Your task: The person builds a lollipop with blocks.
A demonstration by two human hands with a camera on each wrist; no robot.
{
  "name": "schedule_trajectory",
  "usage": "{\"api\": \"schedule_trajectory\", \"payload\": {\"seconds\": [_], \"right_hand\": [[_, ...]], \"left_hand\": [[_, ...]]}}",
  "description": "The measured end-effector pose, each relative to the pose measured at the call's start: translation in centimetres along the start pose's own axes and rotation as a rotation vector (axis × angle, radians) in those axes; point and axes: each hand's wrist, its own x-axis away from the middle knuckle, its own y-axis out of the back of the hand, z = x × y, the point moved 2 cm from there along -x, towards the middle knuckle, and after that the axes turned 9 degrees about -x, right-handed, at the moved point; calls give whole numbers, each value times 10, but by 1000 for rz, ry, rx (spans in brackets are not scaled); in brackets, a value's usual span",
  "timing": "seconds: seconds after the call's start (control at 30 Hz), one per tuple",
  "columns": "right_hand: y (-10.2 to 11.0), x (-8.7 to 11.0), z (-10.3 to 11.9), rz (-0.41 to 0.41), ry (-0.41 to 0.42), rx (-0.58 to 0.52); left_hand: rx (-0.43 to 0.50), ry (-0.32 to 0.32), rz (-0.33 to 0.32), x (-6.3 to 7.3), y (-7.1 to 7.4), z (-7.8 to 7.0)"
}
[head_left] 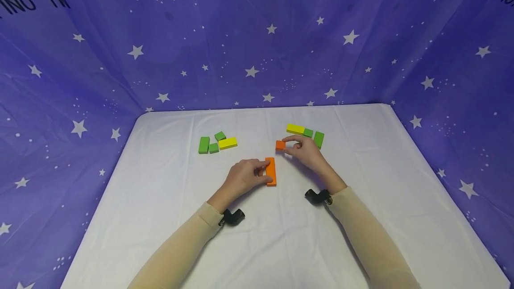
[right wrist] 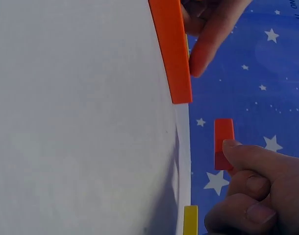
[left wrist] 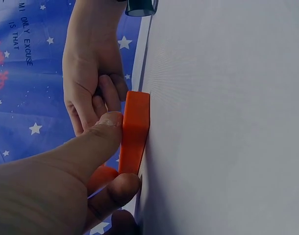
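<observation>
A long orange block point(head_left: 271, 172) lies on the white tabletop, and my left hand point(head_left: 243, 175) pinches it near its two ends with thumb and finger. In the left wrist view the thumb presses on the side of this long block point(left wrist: 135, 127), with a fingertip at its lower end. Ahead and to the right, my right hand point(head_left: 307, 151) holds a small orange block point(head_left: 280, 145) between thumb and finger. The right wrist view shows that small block point(right wrist: 224, 128) raised above the table, its remaining fingers curled beneath the thumb.
At the left back lie a green block point(head_left: 204, 145), two small green blocks point(head_left: 213, 148) and a yellow block point(head_left: 228, 143). Behind my right hand are another yellow block point(head_left: 296, 129), a small green block point(head_left: 308, 133) and a partly hidden green block point(head_left: 319, 138). A starry purple curtain point(head_left: 225, 48) surrounds the table.
</observation>
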Motion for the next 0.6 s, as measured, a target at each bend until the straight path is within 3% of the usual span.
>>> {"api": "schedule_trajectory", "payload": {"seconds": [0.6], "right_hand": [[-23, 0, 3, 89, 27, 26]], "left_hand": [[-23, -24, -4, 1, -1, -4]]}}
